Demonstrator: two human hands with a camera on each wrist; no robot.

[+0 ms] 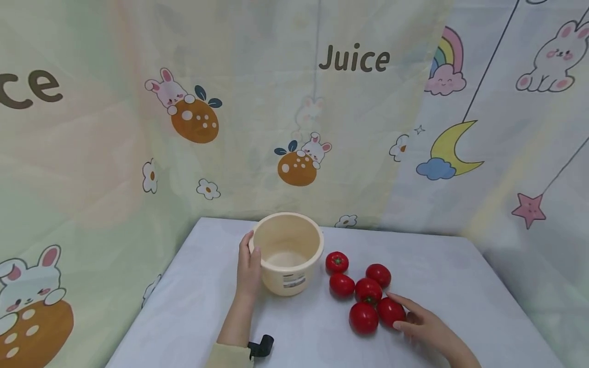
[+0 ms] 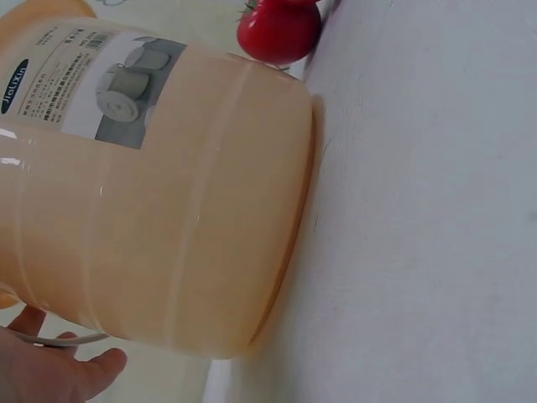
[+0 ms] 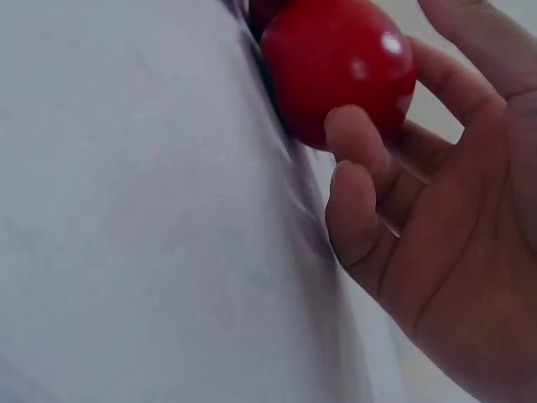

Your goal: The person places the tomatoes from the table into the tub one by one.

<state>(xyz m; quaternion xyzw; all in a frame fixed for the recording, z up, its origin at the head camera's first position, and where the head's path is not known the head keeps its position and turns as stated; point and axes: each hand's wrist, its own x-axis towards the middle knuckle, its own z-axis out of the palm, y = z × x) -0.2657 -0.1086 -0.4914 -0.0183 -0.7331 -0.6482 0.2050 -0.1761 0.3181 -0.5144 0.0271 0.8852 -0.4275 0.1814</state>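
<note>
A cream plastic bucket (image 1: 281,276) with a printed label stands upright on the table. My left hand (image 1: 249,268) grips its left side near the rim, thumb toward me. In the left wrist view, the fingers (image 2: 99,369) are beside the bucket's thin handle (image 2: 63,340). To the right of the bucket lie several red tomatoes (image 1: 342,285). My right hand (image 1: 425,324) holds the nearest right tomato (image 1: 390,312), with a finger at its top and the thumb at its lower edge. The right wrist view shows curled fingers against this tomato (image 3: 340,71), which is low by the tabletop.
The white table (image 1: 313,340) ends at the back against a printed cloth (image 1: 248,174) with rabbits and fruit. More cloth hangs at both sides. Other tomatoes (image 1: 363,318) sit close against the held one. A black wrist strap and mount (image 1: 261,346) is on the left forearm.
</note>
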